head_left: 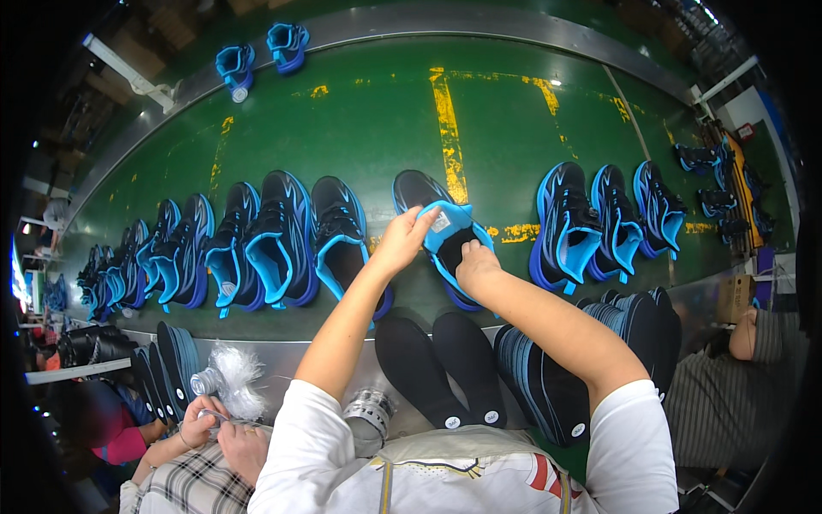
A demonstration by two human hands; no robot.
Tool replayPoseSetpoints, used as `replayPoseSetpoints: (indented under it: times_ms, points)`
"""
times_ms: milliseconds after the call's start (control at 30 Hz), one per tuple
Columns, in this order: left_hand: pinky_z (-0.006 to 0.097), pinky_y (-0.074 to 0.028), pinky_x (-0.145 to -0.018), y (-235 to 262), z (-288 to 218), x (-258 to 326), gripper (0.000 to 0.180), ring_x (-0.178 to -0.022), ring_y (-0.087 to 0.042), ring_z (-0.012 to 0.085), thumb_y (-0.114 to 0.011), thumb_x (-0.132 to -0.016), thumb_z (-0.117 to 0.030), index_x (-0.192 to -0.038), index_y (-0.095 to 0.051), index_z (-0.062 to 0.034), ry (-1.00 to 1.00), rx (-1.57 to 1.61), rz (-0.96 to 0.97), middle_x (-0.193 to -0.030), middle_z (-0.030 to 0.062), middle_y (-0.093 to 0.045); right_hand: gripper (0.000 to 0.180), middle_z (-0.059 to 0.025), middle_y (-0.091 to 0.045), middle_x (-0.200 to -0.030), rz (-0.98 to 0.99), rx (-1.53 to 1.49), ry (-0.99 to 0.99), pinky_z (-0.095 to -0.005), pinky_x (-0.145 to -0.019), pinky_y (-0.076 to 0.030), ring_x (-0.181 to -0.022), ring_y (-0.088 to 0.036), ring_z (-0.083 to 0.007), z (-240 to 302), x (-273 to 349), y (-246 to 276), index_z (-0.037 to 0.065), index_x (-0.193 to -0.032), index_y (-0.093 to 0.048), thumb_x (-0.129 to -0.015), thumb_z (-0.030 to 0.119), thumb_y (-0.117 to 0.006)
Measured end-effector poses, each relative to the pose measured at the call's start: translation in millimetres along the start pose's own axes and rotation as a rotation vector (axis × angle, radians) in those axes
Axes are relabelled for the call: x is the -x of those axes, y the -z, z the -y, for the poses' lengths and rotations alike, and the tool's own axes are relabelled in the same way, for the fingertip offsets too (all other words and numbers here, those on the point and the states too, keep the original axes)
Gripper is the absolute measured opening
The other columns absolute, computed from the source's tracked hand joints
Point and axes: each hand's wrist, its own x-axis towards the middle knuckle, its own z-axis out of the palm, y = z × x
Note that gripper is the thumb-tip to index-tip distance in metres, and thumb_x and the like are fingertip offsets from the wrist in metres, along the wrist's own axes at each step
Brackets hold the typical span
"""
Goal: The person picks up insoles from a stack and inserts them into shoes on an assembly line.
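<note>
Ahead of me on the green work surface is a black and blue sports shoe (419, 190), its toe pointing away. My left hand (401, 242) pinches the bright blue tongue (451, 220), holding it up so a white label shows inside. Into the opening of the same shoe reaches my right hand (476, 265), with fingers bent and pressed together. Its fingertips are partly hidden by the dark interior, and whatever they hold cannot be made out. Just left of this shoe stands another matching shoe (340, 214). Two black insoles (417, 364) lie at the near edge below my hands.
Matching shoes form a row to the left and right (565, 210); two stand at the far edge (287, 43). Stacked insoles (539, 377) lie near right. A clear plastic roll (368, 420) sits by my left arm. A co-worker's hands (231, 437) work at the lower left.
</note>
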Motion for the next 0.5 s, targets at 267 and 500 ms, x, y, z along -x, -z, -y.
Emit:
replayPoseSetpoints:
  times_ms: [267,500]
  points:
    - [0.023,-0.034,-0.051,-21,-20,8,0.032,-0.058,-0.04,0.0056,-0.058,-0.082,-0.028,-0.095,-0.051,0.0007,0.061,-0.095,-0.404,-0.065,-0.0002,-0.049,0.029,-0.0031,-0.063,-0.093,-0.006,0.051,0.3,-0.0344,-0.098,-0.024,-0.102,-0.051,-0.0204,-23,17,1,0.01,-0.092,-0.066,-0.082,0.021,-0.041]
    - [0.039,-0.042,-0.062,-18,-38,5,0.034,-0.073,-0.052,0.031,-0.069,-0.065,-0.014,-0.089,-0.046,-0.0045,-0.563,-0.848,-0.234,-0.078,0.0127,-0.045,0.065,-0.0135,-0.061,-0.095,0.167,-0.322,0.194,-0.0354,-0.107,-0.004,-0.097,-0.054,-0.0195,-17,48,17,0.002,-0.094,-0.064,-0.086,0.042,-0.013]
